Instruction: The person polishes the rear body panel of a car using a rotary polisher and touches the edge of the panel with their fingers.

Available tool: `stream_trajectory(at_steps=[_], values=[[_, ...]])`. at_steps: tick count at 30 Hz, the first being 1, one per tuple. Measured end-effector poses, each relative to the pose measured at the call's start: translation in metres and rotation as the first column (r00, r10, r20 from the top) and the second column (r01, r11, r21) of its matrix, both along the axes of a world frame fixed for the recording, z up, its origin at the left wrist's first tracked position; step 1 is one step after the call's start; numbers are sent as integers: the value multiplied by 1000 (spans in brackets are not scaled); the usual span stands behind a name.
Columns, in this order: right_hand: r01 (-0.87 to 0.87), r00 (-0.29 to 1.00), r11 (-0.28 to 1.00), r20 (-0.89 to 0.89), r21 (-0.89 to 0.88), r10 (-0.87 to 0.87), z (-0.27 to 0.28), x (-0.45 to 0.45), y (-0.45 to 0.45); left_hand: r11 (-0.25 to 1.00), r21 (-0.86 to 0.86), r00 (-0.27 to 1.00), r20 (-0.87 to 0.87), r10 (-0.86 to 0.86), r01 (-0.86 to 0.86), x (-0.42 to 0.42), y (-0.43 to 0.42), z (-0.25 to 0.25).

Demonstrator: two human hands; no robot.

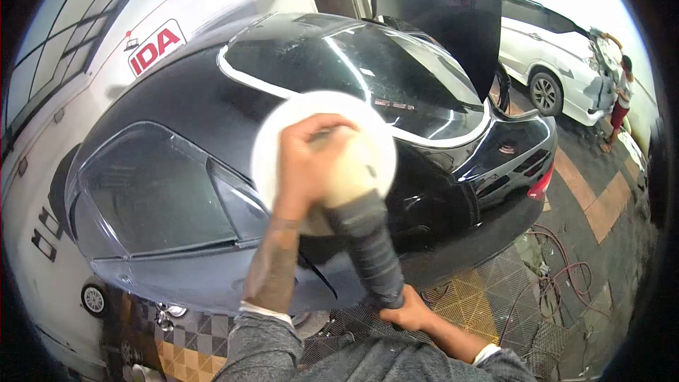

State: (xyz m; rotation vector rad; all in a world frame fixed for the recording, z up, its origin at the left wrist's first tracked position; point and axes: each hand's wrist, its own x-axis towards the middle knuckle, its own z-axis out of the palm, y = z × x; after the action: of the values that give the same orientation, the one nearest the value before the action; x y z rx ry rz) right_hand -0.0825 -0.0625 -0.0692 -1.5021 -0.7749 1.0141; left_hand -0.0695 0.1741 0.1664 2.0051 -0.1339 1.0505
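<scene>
A polisher (368, 247) with a dark wrapped body and pale head is in both my hands. Its large white round pad (380, 124) lies over the rear side panel of the black car (191, 88); whether it presses on the paint I cannot tell. My left hand (311, 163) grips the polisher's head, slightly blurred. My right hand (407, 311) is closed around the rear end of the body. White masking tape (258, 86) borders the car's rear window (339, 64). The side window (152, 191) is left of my left hand.
A white car (530, 49) stands at the back right, with another person (622, 95) beside its front. A reddish hose or cord (566, 269) lies on the floor at right. A wheel (93, 299) stands at lower left. A large dark panel (442, 21) rises behind the car.
</scene>
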Motion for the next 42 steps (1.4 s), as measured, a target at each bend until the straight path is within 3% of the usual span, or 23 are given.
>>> stream_trajectory(at_steps=[2, 3, 4, 6, 8, 10, 13, 15, 17, 18, 19, 20, 24, 26, 28, 29, 32, 34, 35, 37, 39, 42], values=[[160, 986, 983, -27, -93, -163, -17, 0, -29, 997, 74, 999, 6, -39, 39, 26, -23, -22], [146, 989, 985, -25, -93, -149, -47, 0, -42, 995, 60, 997, -15, -80, 81, 39, -35, -31], [199, 976, 980, -88, 9, -198, -90, 0, -53, 989, 114, 995, 1, -95, 94, 51, -46, -39], [250, 961, 962, -150, 113, -232, -99, -2, -55, 988, 89, 992, -32, -122, 125, 66, -70, -47], [292, 906, 943, -362, 158, -220, -62, -16, -54, 988, 76, 985, -125, -123, 133, 69, -80, -49], [259, 900, 958, -390, 124, -193, -70, -15, -48, 988, 109, 990, -100, -103, 114, 65, -73, -45], [219, 944, 967, -279, 131, -176, -66, -16, -24, 986, 148, 997, -22, -69, 72, 46, -44, -32], [228, 965, 973, -138, 33, -221, -49, -21, 3, 992, 128, 1000, -30, 0, 3, 22, -19, -13], [74, 995, 997, -69, 25, -72, 1, -19, 31, 986, 148, 997, -6, 82, -80, -5, 12, 7], [17, 996, 997, 87, 81, -24, 15, -16, 48, 983, 176, 998, 8, 61, -62, -17, 32, 20], [-6, 997, 990, 72, 144, -4, -11, -16, 73, 969, 208, 991, 43, 126, -132, -29, 44, 32], [0, 988, 985, 150, 171, -26, 30, -16, 74, 973, 176, 989, 22, 149, -151, -42, 55, 44], [-94, 992, 965, 102, 245, 71, 39, -13, 96, 992, -84, 993, 55, 100, -95, -58, 72, 61], [-116, 990, 957, 105, 266, 91, 38, -12, 89, 994, -46, 995, 20, 101, -100, -52, 63, 54], [-56, 995, 986, 85, 155, 43, 27, -13, 64, 990, 88, 994, 3, 112, -112, -37, 53, 41], [-27, 1000, 994, 12, 110, 26, 21, -11, 51, 993, 82, 996, -6, 85, -84, -27, 43, 30], [71, 997, 986, 8, 152, -73, -15, -3, 7, 993, 115, 1000, 7, -10, 9, 13, 2, -1], [73, 993, 997, -95, -1, -72, -26, 7, -27, 996, 74, 999, -13, -41, 42, 39, -31, -21], [58, 994, 998, -88, -6, -58, -33, 5, -42, 993, 73, 996, -28, -89, 91, 56, -41, -35], [305, 934, 950, -215, 68, -284, -52, -1, -67, 989, 72, 991, -38, -127, 130, 80, -73, -52], [289, 926, 952, -281, 101, -252, -78, -2, -80, 984, 138, 993, -36, -113, 117, 100, -94, -68], [327, 880, 941, -390, 82, -272, -78, -10, -76, 985, 95, 982, -138, -131, 145, 106, -110, -66]])
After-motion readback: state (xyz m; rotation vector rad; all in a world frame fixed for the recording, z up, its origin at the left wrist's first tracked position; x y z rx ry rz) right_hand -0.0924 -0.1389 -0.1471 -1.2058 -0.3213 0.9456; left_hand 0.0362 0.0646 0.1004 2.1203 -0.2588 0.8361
